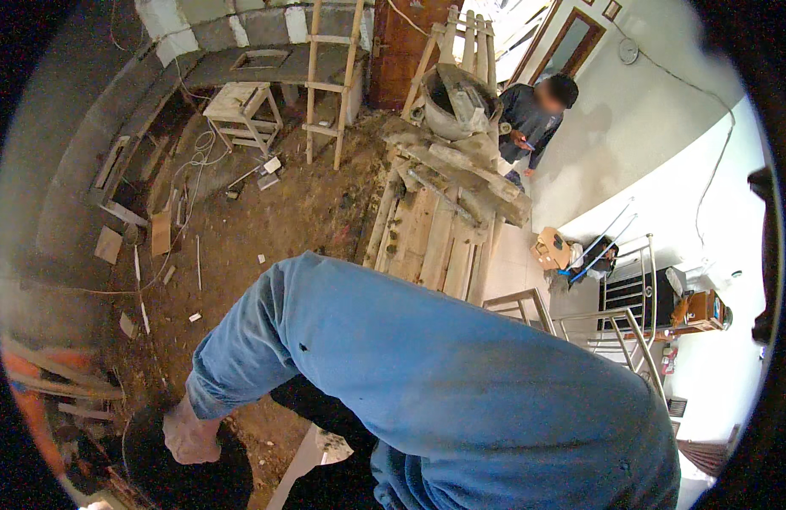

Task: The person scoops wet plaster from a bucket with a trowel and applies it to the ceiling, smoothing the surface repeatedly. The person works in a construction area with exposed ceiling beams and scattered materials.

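A blue sleeve (427,365) fills the lower middle of the view, bent at the elbow and running down to the lower left. At its end my left hand (189,435) is closed on the rim of a round black tub (167,476) that sits on the dirt floor. A pale flat piece with grey specks (312,455) lies just right of the tub, partly under the sleeve. The tub's inside is dark and I cannot make out its contents. My right hand is hidden.
Rough planks with hardened mortar (448,195) and a grey bucket (452,106) are stacked ahead. A person in a dark top (529,119) stands beyond them. A wooden ladder (329,85), a stool (240,106), loose cables (197,153) and a metal railing (605,327) surround the dirt floor.
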Tool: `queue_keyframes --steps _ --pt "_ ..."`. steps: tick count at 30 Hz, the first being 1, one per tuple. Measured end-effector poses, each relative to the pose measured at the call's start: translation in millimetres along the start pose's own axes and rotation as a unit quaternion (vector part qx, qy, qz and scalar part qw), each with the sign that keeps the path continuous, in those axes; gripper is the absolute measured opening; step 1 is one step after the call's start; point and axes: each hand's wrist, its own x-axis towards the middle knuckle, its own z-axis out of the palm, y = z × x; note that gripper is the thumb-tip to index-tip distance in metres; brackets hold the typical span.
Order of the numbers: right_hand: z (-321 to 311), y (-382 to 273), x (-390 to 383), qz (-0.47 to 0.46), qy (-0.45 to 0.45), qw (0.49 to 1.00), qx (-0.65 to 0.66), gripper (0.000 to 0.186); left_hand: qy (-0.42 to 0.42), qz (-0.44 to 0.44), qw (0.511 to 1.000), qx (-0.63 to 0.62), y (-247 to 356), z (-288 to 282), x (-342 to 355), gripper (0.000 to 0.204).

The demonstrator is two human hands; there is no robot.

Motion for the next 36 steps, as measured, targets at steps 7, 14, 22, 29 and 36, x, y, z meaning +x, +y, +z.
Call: queue_keyframes --steps 7,14,22,29,36 --pt "1.4 -1.2 7.6 0.053 -0.095 0.992 -0.056 0.025 -0.015 0.010 1.000 0.009 11.4 -2.4 4.7 0.054" --pt "32.2 15.2 19.9 0.042 -0.111 0.991 0.065 0.028 -0.016 -0.041 0.998 -0.033 19.6 15.0 8.6 0.042" --pt "40.4 11.1 28.1 0.012 -0.083 0.991 0.100 0.026 -0.028 -0.075 0.994 -0.080 27.2 34.8 12.5 0.029" --pt "0.8 22.9 -6.4 0.117 -0.106 0.825 0.543 0.029 -0.010 -0.181 0.969 -0.169 22.4 37.7 10.9 0.019" --pt "-36.0 4.5 -37.7 0.148 -0.075 0.983 0.083 0.021 0.063 -0.308 0.916 -0.251 43.9 15.8 0.5 0.019"
